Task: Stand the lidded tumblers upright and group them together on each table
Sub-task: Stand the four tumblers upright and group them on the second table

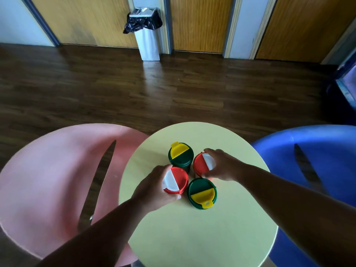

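Several lidded tumblers stand upright in a tight cluster on the round pale-yellow table point(212, 237). My left hand point(154, 189) is wrapped around the near-left red tumbler with a white flap lid point(178, 180). My right hand point(223, 164) grips the right red tumbler with a white flap lid point(201, 164). A green tumbler with a yellow flap point(181, 155) stands at the back of the group. Another green tumbler with a yellow flap point(201, 192) stands at the front, untouched by either hand.
A pink chair point(48, 180) sits against the table's left side and a blue chair point(317, 160) on its right. Dark wood floor stretches beyond. A white bin with a black liner point(146, 33) stands by the far wall between wooden doors.
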Action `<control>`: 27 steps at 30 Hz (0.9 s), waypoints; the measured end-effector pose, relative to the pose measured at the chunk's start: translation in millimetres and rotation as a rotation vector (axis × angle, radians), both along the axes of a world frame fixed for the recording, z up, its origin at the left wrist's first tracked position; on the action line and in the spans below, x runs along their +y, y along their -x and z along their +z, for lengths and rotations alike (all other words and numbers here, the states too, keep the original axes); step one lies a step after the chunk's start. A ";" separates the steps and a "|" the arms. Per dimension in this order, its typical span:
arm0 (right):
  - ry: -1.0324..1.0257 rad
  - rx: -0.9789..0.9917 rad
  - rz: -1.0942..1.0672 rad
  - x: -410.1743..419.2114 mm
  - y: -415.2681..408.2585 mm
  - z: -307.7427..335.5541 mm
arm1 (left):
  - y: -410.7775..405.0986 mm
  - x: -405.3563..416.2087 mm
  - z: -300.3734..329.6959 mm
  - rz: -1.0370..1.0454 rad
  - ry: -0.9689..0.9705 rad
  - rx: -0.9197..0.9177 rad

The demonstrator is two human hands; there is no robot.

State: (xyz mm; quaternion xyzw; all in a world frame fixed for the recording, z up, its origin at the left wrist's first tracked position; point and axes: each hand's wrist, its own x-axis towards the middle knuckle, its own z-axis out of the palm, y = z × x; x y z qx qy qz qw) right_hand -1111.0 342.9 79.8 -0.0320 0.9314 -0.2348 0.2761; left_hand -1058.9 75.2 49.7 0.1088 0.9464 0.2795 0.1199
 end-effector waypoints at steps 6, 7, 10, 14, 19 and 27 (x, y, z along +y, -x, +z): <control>0.002 -0.003 0.057 1.5 7.4 -0.7 | -9.7 7.9 -2.3 0.102 -0.011 0.020; 0.005 -0.005 0.060 1.9 8.0 -0.9 | -10.4 8.8 -2.7 0.110 -0.008 0.026; 0.013 -0.001 0.065 3.2 7.7 -3.0 | -10.5 10.8 -2.2 0.116 0.008 0.044; 0.031 0.014 0.079 4.5 8.3 -5.0 | -10.3 13.3 1.4 0.129 0.024 0.041; 0.033 0.014 0.110 5.8 11.3 -3.7 | -8.7 14.0 0.5 0.145 0.026 0.029; 0.016 0.006 0.150 6.4 12.8 -3.1 | -9.8 11.8 1.4 0.106 0.058 0.034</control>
